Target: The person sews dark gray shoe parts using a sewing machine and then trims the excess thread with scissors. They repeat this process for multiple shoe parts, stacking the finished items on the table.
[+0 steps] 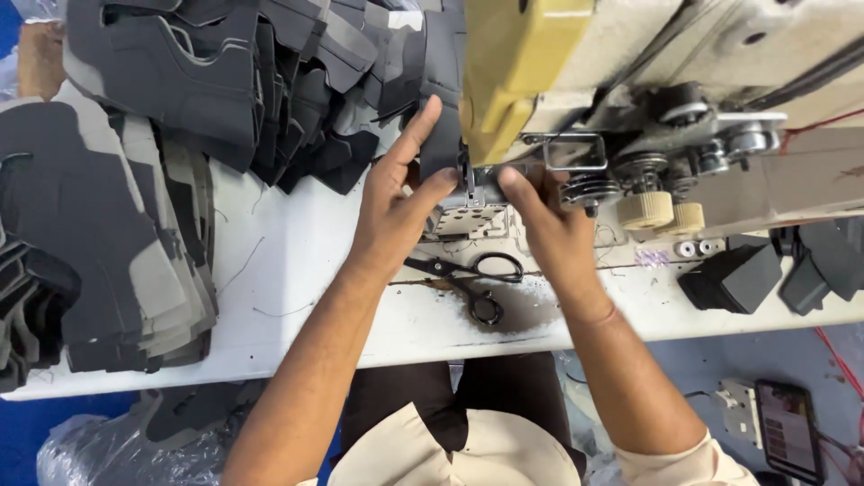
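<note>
Both hands are up at the sewing machine (pixel 630 81) in the upper middle of the frame. The left hand (pixel 396 202) pinches a dark grey fabric piece (pixel 441 144) between thumb and fingers, index finger stretched along its edge. That piece stands roughly upright in the picture, long axis running top to bottom, lower end pointing down at the needle plate (pixel 463 219). The right hand (pixel 549 220) presses in from the right, fingertips at the plate; whether it grips the fabric, I cannot tell. Black scissors (pixel 472 279) lie on the white table (pixel 297 261) just below the hands, blades pointing left. Stacks of grey cut pieces (pixel 108 225) fill the left side.
</note>
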